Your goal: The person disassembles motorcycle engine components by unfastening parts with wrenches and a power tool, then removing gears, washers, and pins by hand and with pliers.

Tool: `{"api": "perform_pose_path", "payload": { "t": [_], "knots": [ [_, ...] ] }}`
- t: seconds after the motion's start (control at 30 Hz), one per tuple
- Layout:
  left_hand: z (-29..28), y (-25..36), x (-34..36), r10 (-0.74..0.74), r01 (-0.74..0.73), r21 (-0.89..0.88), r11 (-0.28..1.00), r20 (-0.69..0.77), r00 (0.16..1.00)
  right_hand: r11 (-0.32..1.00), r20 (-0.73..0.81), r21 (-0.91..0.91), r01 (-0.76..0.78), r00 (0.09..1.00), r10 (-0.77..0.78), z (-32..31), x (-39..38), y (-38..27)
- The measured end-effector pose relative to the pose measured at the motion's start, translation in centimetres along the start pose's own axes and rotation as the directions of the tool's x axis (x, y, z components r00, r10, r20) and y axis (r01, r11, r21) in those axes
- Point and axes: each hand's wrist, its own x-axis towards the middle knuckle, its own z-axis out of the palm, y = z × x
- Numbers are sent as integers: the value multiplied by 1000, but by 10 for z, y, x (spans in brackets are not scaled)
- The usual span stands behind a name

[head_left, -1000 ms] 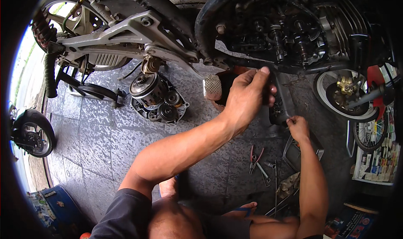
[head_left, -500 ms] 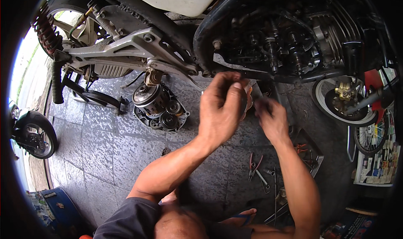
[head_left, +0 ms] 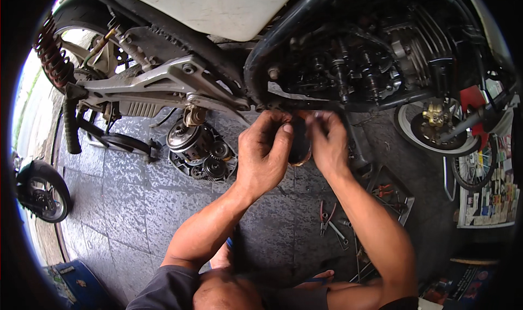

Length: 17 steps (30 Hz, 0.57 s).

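Note:
A thin orange-brown, curved-edged piece (head_left: 301,162), like a gasket, hangs between my hands below the motorcycle's opened engine (head_left: 348,73). My left hand (head_left: 260,155) is closed in a pinch on its left side, thumb towards the right. My right hand (head_left: 333,146) is at its upper right with bent fingers. Motion smears those fingertips, so their hold on the piece cannot be made out. Shafts and gears show inside the engine. On the floor left of my hands sits a removed engine cover (head_left: 231,166) carrying a clutch basket (head_left: 187,141) and several gears.
Red-handled pliers (head_left: 326,217) and a wrench (head_left: 339,235) lie on the tiled floor beside a metal tray (head_left: 407,204) of tools. The silver swingarm (head_left: 158,84) spans the upper left. A motorcycle wheel (head_left: 46,190) is at far left, a blue container (head_left: 81,283) lower left.
Both hands have moved left and slightly down in the picture, and my right hand has come closer to the left. The view has shifted a little. The thin piece remains between them.

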Motion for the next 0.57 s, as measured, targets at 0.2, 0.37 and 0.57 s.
{"api": "perform_pose_path", "payload": {
  "t": [0.2,0.37,0.57],
  "knots": [
    [-2,-2,-4,65,-68,72,995,47,997,879,620,-476,11,713,327,-90,-75,92],
    [1,3,-11,137,-175,224,959,175,975,823,506,-511,-248,687,521,-151,-170,170],
    [18,-1,-26,184,-303,381,874,318,930,715,174,-197,-670,694,699,-175,-306,228]
  ]
}}
